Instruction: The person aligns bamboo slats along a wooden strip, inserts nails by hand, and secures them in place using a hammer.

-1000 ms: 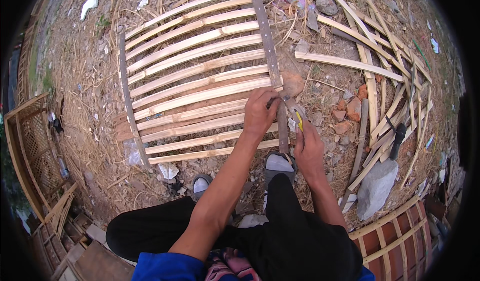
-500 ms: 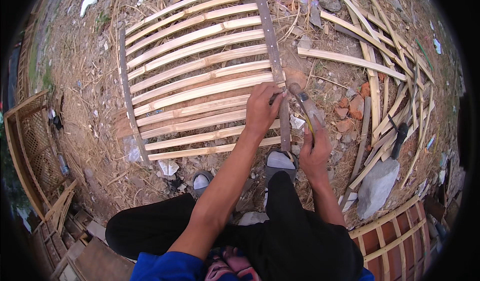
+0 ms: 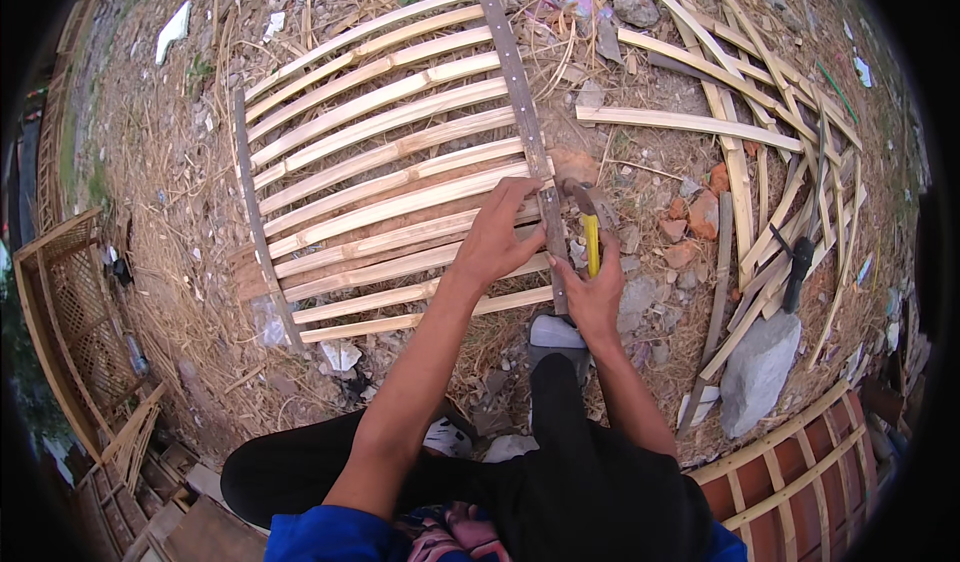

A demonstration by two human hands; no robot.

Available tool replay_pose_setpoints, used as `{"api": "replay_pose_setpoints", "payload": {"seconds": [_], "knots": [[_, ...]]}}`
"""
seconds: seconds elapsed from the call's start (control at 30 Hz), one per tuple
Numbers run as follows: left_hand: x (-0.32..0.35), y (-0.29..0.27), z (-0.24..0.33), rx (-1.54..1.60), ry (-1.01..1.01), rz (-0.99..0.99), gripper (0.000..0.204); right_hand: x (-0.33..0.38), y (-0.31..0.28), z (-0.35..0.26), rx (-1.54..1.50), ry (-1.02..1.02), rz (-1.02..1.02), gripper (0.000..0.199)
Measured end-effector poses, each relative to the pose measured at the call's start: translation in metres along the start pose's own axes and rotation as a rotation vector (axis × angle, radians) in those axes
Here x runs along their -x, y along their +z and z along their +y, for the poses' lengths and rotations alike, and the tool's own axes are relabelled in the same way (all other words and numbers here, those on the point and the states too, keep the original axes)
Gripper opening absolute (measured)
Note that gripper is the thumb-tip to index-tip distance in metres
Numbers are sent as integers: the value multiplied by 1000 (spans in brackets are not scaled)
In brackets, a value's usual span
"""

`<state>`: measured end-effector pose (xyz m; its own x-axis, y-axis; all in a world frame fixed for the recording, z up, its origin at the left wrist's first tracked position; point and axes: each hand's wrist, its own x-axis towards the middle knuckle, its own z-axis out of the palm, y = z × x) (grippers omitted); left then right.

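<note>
A panel of pale bamboo slats (image 3: 380,172) is seen lying flat on the littered ground (image 3: 170,152), its slats crossed by two dark battens. The left hand (image 3: 497,242) is pressed palm-down on the slats beside the right batten (image 3: 525,132). A yellow-handled hammer (image 3: 588,230) is gripped in the right hand (image 3: 592,297), its head close to that batten. Loose bamboo strips (image 3: 740,152) and a grey stone (image 3: 758,370) are scattered to the right

Grey stone (image 3: 757,370), brick rubble (image 3: 693,218), loose bamboo strips (image 3: 745,177), lattice frame (image 3: 70,307).
</note>
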<state>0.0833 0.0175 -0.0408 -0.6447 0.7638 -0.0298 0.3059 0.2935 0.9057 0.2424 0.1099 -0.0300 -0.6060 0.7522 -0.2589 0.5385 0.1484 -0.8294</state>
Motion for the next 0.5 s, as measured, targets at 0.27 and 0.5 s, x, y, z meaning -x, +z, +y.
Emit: {"api": "replay_pose_setpoints", "payload": {"seconds": [0.27,0.5], "knots": [[2,-27,-2,-552,213,-11,52,1,2,-1,-2,117,-24,72],[2,-25,-18,-518,229,24,31,1,3,3,20,117,-17,71]]}}
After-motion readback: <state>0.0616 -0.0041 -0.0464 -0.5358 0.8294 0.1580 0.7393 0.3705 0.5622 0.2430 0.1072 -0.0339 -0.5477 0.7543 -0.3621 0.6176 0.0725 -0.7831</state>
